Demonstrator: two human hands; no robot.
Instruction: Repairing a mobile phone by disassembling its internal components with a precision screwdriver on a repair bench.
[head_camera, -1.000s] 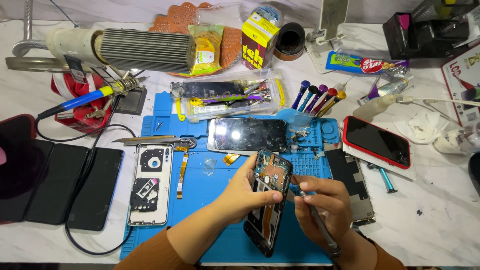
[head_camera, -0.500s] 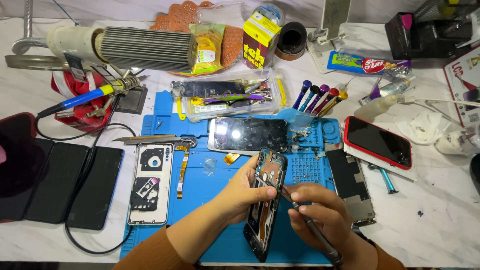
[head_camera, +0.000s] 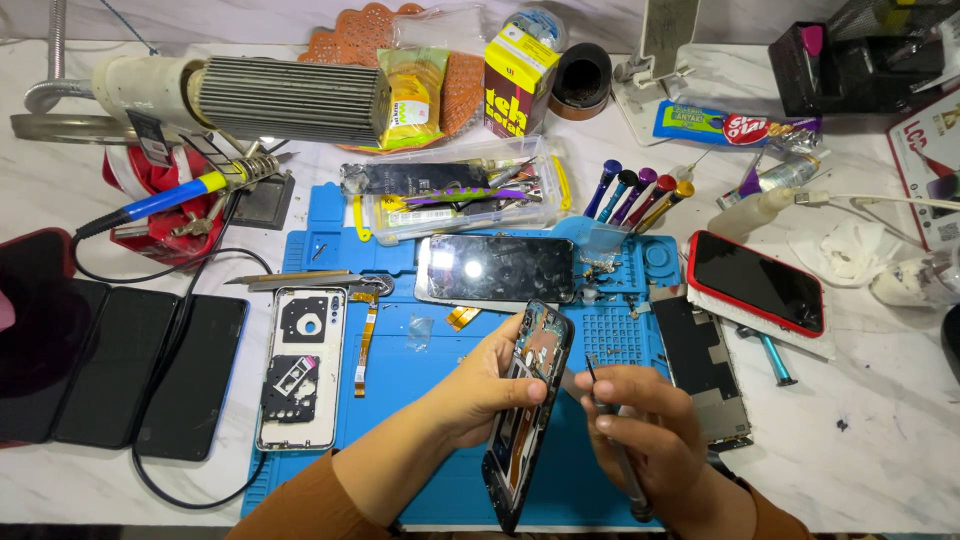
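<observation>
Blue repair mat (head_camera: 400, 420) on white marble desk (head_camera: 880, 440), cluttered. Left hand (head_camera: 490, 385) holds an opened phone frame (head_camera: 528, 410) on edge, tilted, above the mat's lower middle; grip pinched on the frame, thumb across its front, fingers behind. Right hand (head_camera: 650, 440) just beside the frame, grip pressed together round a thin dark tool (head_camera: 610, 430), tip up and near the frame's right edge; touching or not, cannot tell. Orange-brown sleeves on both arms.

Behind the frame on the mat: black phone screen (head_camera: 497, 268) lying flat, glare spot on it. Left part of mat: white back cover (head_camera: 298, 365) with camera cutouts, orange flex cable (head_camera: 366, 335) beside it. Right edge of mat: bare metal mid-plate (head_camera: 700, 360). Red-cased phone (head_camera: 757, 282) on a white cloth further right. Row of coloured screwdrivers (head_camera: 635, 192) at mat's top right. Clear plastic box (head_camera: 455, 190) of parts at mat's top. Soldering iron (head_camera: 180, 195) with blue handle at left, dark phones (head_camera: 120, 370) far left.
</observation>
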